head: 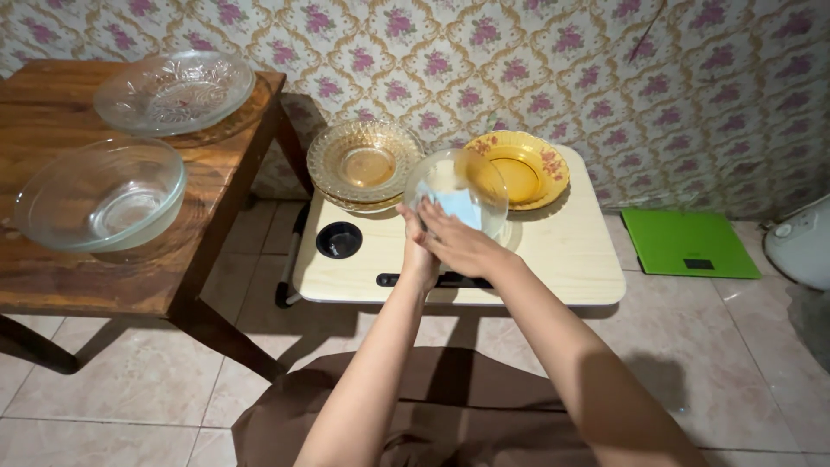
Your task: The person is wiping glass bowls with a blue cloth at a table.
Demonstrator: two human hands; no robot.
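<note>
A clear glass bowl (480, 177) is tilted up on edge above a low pale-wood folding table (571, 251). My left hand (418, 259) grips the bowl's lower left rim. My right hand (462, 246) presses a light blue cloth (454, 206) against the inside of the bowl. Behind the bowl, a stack of amber glass plates (365, 164) rests on the folding table at the left. A yellow plate with a flower pattern (519, 169) lies at the right.
A dark wooden table (216, 173) at the left carries a deep clear glass bowl (102, 195) and a patterned glass dish (173, 91). The folding table has a black round recess (339, 239). A green flat scale (687, 242) and a white appliance (800, 242) sit on the tiled floor.
</note>
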